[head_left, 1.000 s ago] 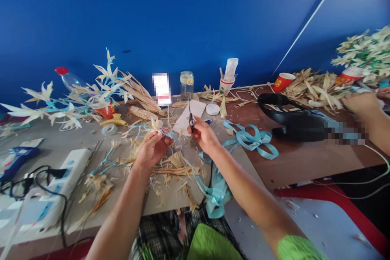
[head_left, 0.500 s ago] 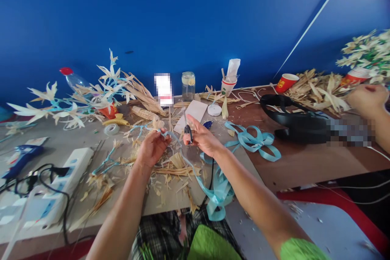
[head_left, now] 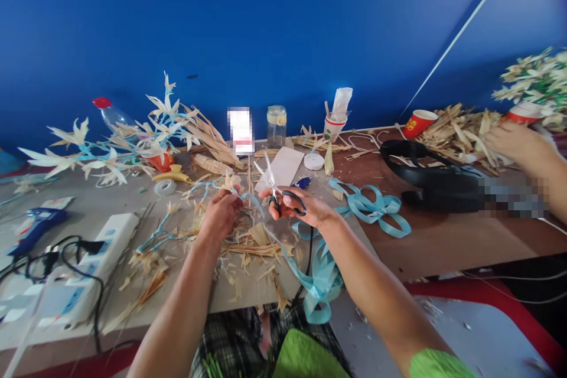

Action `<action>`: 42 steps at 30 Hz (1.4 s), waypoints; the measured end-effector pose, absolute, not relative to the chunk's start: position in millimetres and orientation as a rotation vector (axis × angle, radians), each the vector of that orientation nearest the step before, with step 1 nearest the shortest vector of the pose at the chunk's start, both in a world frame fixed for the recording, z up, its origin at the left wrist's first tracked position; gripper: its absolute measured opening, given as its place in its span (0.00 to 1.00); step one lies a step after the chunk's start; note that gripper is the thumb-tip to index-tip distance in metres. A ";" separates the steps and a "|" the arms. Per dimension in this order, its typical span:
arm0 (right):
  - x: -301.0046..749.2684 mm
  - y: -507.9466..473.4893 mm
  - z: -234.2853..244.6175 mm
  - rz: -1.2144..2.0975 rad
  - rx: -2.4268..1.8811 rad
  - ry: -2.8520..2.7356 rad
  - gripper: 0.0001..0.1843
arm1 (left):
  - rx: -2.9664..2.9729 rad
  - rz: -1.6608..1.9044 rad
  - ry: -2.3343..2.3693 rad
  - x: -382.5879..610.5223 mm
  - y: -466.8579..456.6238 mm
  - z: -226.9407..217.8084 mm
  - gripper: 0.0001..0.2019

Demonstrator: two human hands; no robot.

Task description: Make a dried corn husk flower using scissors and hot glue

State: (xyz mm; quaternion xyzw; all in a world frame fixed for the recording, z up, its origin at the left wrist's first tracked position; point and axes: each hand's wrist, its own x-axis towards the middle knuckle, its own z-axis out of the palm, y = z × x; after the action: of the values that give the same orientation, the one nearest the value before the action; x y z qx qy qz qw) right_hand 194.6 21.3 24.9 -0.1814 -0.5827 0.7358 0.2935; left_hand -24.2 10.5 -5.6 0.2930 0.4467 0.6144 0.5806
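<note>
My right hand is closed on black-handled scissors, whose blades stand apart and point up and away from me. To its left, my left hand pinches a light blue ribbon near a corn husk flower; what else lies inside its fingers is hidden. From there the ribbon runs down to a loose pile hanging over the table's front edge. More blue ribbon loops lie right of my right hand. A blue-wrapped husk twig rests left of my left hand.
Husk scraps cover the table between my arms. On the left lie a power strip with black cords and a blue glue gun. A black headband-like strap lies right. Another person's hand is over husks at far right.
The scissors have turned in my right hand and their blades have spread apart. My left hand stays nearly in place on the ribbon. The other person's hand has moved left.
</note>
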 end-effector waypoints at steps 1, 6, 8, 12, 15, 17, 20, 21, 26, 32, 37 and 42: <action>195.6 20.8 26.6 1.968 -0.510 -1.618 0.34 | 0.685 1.449 1.065 -24.4 10.9 -5.2 0.08; 197.7 21.2 30.2 1.985 -0.695 -1.835 0.33 | 0.699 1.484 1.107 -22.8 10.9 -0.3 0.06; 198.1 22.4 28.6 1.999 -0.745 -1.884 0.31 | 0.694 1.494 1.130 -22.4 11.0 0.5 0.06; 198.9 23.7 24.6 2.008 -0.859 -1.946 0.29 | 0.689 1.485 1.124 -23.9 11.5 -1.1 0.06; 199.1 23.2 25.0 2.009 -0.889 -1.983 0.30 | 0.687 1.466 1.121 -25.1 11.3 -2.1 0.06; 199.1 23.0 26.0 2.010 -0.907 -1.990 0.31 | 0.677 1.464 1.131 -25.1 11.0 -1.6 0.07; 199.1 23.6 26.9 1.987 -0.947 -2.013 0.31 | 0.673 1.465 1.138 -24.4 10.6 0.1 0.06; 199.1 23.9 26.9 1.976 -0.957 -2.025 0.32 | 0.679 1.461 1.138 -24.1 10.5 0.7 0.06; 198.8 24.4 27.4 1.953 -0.986 -2.044 0.34 | 0.700 1.438 1.124 -24.4 10.4 0.5 0.07; 199.1 24.0 27.0 1.965 -1.006 -2.005 0.33 | 0.633 1.443 1.094 -28.4 11.5 -3.8 0.08; 199.1 24.2 27.3 1.954 -0.999 -2.020 0.31 | 0.565 1.461 1.045 -30.3 12.6 -5.0 0.08; 199.1 24.5 26.9 1.972 -0.990 -2.008 0.31 | 0.556 1.439 1.008 -30.8 12.9 -5.7 0.07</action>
State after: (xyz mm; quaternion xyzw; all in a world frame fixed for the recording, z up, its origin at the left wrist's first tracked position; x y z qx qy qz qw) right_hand 199.1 24.5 26.9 -0.3308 -0.6708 0.6590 0.0790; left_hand -30.8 12.9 -5.7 0.2402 0.4358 0.6220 0.6046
